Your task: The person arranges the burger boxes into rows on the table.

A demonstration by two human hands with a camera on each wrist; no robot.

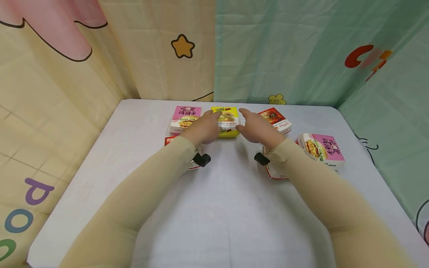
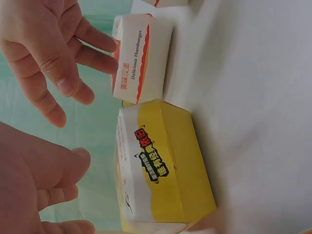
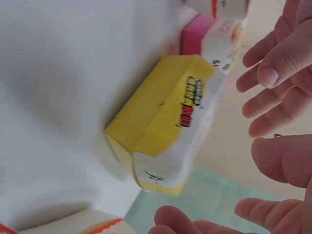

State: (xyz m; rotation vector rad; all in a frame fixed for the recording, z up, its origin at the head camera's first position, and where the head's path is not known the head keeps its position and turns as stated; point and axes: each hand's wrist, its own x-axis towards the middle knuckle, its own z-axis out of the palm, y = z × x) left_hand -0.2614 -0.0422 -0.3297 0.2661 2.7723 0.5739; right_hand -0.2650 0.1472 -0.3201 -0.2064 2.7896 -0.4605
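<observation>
A yellow and white hamburger box (image 1: pixel 228 121) sits near the back middle of the table, between my two hands. My left hand (image 1: pixel 207 128) hovers at its left top edge, fingers extended and thumb apart. On the other side, my right hand (image 1: pixel 255 126) is held over its right edge with the fingers spread. Both wrist views show the yellow box (image 2: pixel 165 165) resting on the table, with a gap between it and the fingers of the left hand (image 2: pixel 44 185) and right hand (image 3: pixel 273 200). Neither hand holds anything.
A pink box (image 1: pixel 185 117) stands left of the yellow one, and a red and white box (image 1: pixel 276 119) right of it. Another pink box (image 1: pixel 321 150) is farther right. White and red boxes lie partly hidden under each forearm. Curtains border the white table (image 1: pixel 214 208).
</observation>
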